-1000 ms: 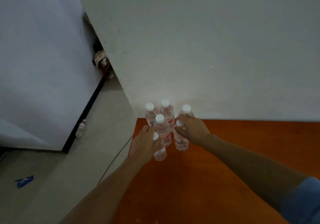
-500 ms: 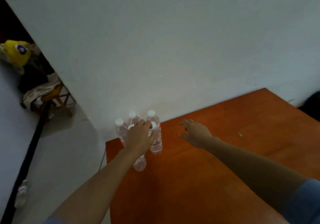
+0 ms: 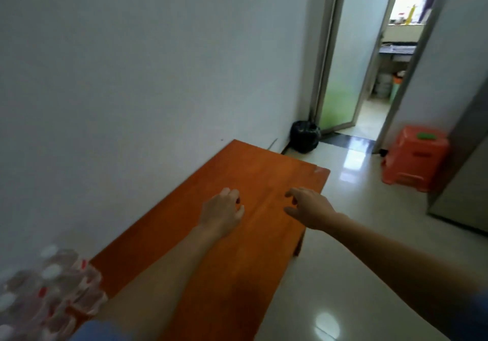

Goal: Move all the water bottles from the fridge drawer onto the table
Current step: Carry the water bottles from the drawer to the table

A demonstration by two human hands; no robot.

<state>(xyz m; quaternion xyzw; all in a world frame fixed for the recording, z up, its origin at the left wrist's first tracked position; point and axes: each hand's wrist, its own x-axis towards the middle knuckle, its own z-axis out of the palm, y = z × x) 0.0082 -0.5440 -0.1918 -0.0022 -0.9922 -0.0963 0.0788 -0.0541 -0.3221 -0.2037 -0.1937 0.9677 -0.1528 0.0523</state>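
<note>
Several clear water bottles [image 3: 50, 290] with white caps and red labels stand bunched at the near left end of the orange-brown table [image 3: 253, 179], blurred at the frame's lower left corner. My left hand [image 3: 223, 212] hovers over the middle of the table with fingers loosely curled and nothing in it. My right hand [image 3: 309, 208] is beside it over the table's right edge, fingers spread, holding nothing. Both hands are well away from the bottles. No fridge drawer shows.
A white wall runs along the table's left side. A black bin bag [image 3: 305, 140] sits on the floor past the table's far end, by an open doorway [image 3: 369, 103]. An orange plastic stool [image 3: 414, 158] stands at the right on the glossy tiled floor.
My left hand has let go of the bottles and both hands have moved away from them. The view has swung right, so the bottles now sit at the lower left.
</note>
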